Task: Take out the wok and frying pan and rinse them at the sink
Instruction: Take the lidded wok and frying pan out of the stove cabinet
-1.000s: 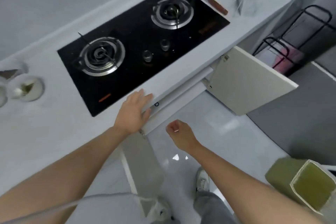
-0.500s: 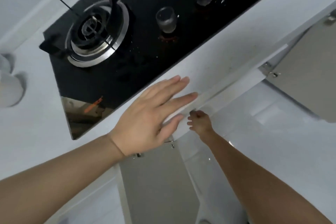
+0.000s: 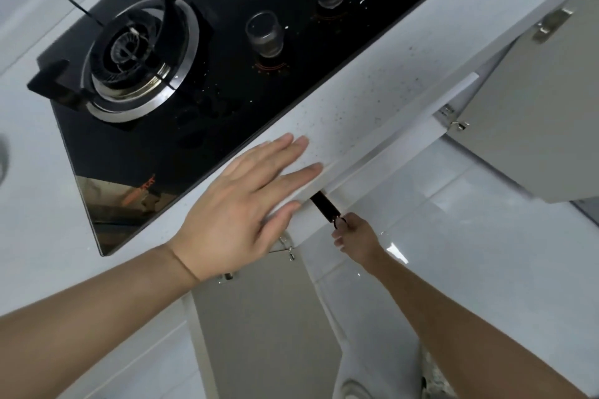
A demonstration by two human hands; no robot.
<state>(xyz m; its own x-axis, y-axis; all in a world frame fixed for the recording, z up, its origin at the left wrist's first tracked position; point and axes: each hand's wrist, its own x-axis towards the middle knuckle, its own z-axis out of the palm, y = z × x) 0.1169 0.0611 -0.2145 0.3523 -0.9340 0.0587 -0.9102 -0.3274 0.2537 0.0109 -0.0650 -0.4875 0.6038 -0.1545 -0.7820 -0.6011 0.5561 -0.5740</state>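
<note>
My left hand (image 3: pixel 246 201) lies flat with fingers spread on the front edge of the white countertop (image 3: pixel 366 97). Below the counter edge, my right hand (image 3: pixel 356 236) grips the end of a black pan handle (image 3: pixel 325 207) that sticks out from the cabinet under the hob. Only this short black handle with its hanging loop shows; the pan's body is hidden under the counter, so I cannot tell whether it is the wok or the frying pan.
A black glass gas hob (image 3: pixel 201 74) with a burner (image 3: pixel 136 55) and two knobs fills the counter behind my left hand. Two beige cabinet doors stand open: one (image 3: pixel 269 327) below my left wrist, one (image 3: pixel 534 126) at the right. Glossy white floor lies beneath.
My head has dropped closer to the counter. My right hand, first free in front of the cabinet, reached under the edge and now holds a black handle drawn partly out. My left hand flattened on the counter.
</note>
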